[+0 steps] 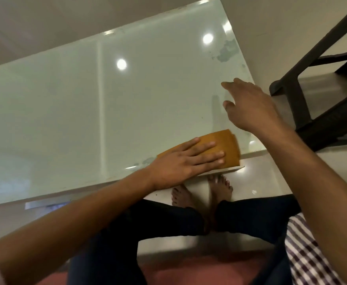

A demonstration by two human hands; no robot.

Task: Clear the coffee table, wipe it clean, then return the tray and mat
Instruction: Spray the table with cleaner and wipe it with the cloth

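A folded orange cloth point(228, 144) lies at the near right corner of the pale green glass coffee table point(65, 99). My left hand point(186, 161) presses flat on the cloth with straight fingers. My right hand point(248, 103) hovers above the table's right edge with its fingers spread and holds nothing. Neither a tray nor a mat is in view. Worn, patchy marks point(226, 51) show on the glass near the far right corner.
A dark wooden furniture frame point(312, 95) stands on the floor right of the table. My legs and bare feet point(201, 192) sit just below the table's near edge. A reddish seat point(189, 270) is under me.
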